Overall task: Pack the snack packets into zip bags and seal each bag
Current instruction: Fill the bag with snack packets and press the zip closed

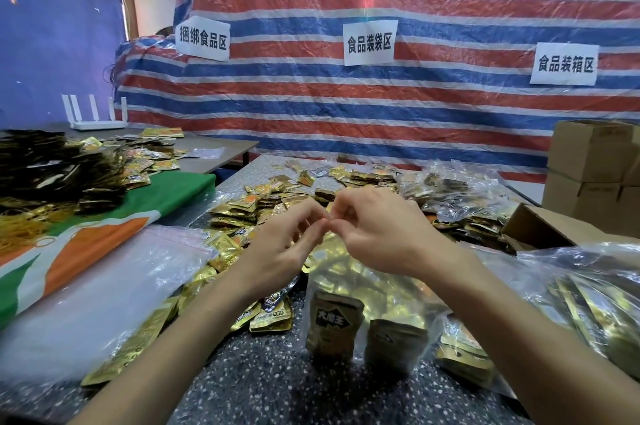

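- Currently: the sealing step, by my reading. The zip bag stands upright on the worktop near the middle of its near edge. Two brown snack packets sit side by side in its bottom, with gold ones above.
- The left hand has its fingers curled, thumb and forefinger pinching the bag's top edge at mid-width.
- The right hand holds the same pinch, its fingertips touching the left's (the zip strip is hidden behind the fingers, so I cannot tell how much is closed).
- Next move, as I judge it: the two pinches run apart along the strip, each toward its own corner of the bag, under steady pressure. A packet corner poking into the mouth would stop the closure.
- After that the bag likely joins the filled bags at the worktop's right edge.
- Supplies: loose packets are heaped across the worktop's middle, and empty bags are stacked at its left edge.
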A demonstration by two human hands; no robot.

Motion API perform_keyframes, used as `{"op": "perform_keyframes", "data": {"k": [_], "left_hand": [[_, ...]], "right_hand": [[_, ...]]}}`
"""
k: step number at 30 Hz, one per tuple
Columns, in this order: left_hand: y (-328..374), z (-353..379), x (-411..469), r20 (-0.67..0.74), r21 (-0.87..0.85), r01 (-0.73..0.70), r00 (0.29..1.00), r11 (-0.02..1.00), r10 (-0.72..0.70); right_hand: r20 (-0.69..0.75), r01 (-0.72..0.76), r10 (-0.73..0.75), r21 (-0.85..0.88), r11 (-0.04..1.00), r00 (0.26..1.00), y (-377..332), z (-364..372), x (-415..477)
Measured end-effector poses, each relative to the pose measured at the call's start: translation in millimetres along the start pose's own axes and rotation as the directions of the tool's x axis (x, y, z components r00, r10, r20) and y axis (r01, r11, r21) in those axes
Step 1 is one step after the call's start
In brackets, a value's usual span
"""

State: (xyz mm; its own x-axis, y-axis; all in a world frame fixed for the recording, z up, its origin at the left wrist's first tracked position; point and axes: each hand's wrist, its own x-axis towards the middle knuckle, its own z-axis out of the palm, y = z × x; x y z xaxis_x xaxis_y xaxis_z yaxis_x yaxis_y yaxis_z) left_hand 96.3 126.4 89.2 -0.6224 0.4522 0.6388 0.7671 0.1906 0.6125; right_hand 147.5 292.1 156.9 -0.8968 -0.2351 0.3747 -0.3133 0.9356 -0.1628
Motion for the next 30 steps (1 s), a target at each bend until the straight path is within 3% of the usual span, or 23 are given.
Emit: {"op": "perform_keyframes", "data": {"k": [11,23,30], "left_hand": [[5,19,4,-0.260,-0.183,0.042,0.961,0.982,-0.089],[-3,27,7,-0.366,-0.195,0.098,0.916,0.976,-0.165],[-5,30,12,-0.357,-0.226,0.115,0.914,0.967,-0.192]], "right_hand": [[0.037,-0.038,0.037,0.016,0.999,0.999,10,-9,0],[0.085,-0.088,0.084,0.044,0.995,0.993,38,-16,-22],[0.062,-0.115,0.110,0.072,0.991,0.992,51,-25,-39]]}}
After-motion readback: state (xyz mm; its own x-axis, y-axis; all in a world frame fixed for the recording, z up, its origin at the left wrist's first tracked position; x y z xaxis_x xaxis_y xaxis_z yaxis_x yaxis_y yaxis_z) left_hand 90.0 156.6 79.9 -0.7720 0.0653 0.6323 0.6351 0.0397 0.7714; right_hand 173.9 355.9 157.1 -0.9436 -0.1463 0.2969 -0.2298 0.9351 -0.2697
